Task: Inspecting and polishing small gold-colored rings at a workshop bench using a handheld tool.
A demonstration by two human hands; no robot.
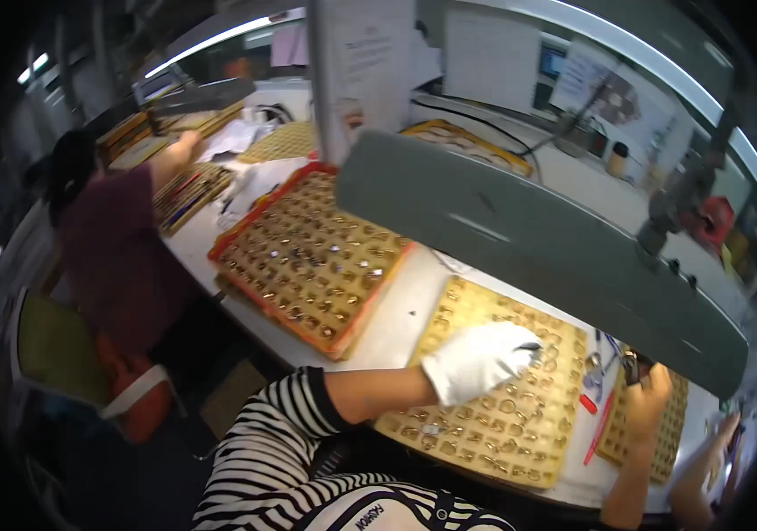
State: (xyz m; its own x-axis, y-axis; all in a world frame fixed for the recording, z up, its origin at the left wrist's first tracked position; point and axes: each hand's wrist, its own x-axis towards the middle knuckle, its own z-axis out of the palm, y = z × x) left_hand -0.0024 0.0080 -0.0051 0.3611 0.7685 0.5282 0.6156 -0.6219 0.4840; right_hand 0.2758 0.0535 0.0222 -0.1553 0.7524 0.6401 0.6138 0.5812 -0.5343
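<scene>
My left hand [480,361], in a white glove, reaches over a pale yellow tray [449,323] that holds rows of small metal pieces that look like rings. Its fingers are drawn together at the tray's middle, with something dark at the tips that I cannot make out. My bare right hand [648,403] is raised at the tray's right side, its fingers closed around a small dark metal tool [632,367]. The tool's exact kind is unclear, and the lamp shade partly cuts off the view above it. Below this hand lies a narrower tray [669,434] of similar pieces.
A wide grey lamp shade [538,252] hangs across the bench. On the left stands a red-rimmed tray [212,252] of rings. Scissors [593,370], a red piece [587,404] and a pink stick [598,434] lie between trays. A co-worker [117,257] sits left; another person's hand [706,469] is far right.
</scene>
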